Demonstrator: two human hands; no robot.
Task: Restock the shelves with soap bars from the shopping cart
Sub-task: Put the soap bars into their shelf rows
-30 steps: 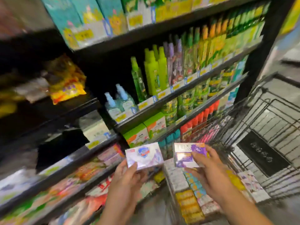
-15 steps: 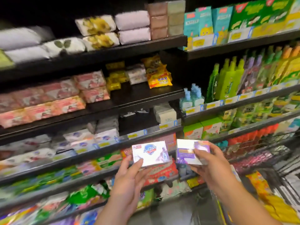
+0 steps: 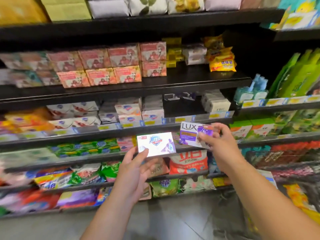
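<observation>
Both arms reach forward toward the shelves (image 3: pixel 121 87). The left hand (image 3: pixel 136 172) holds a white soap box (image 3: pixel 155 144) from below, thumb on its front — the right hand (image 3: pixel 220 144) grips a purple soap box (image 3: pixel 190 133) just beside it, slightly higher, fingers curled over its end.

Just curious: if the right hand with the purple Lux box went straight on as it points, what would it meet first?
Probably the shelf rail with price labels just beyond the right hand and its Lux box; depth is unclear, so it might clear it.
</observation>
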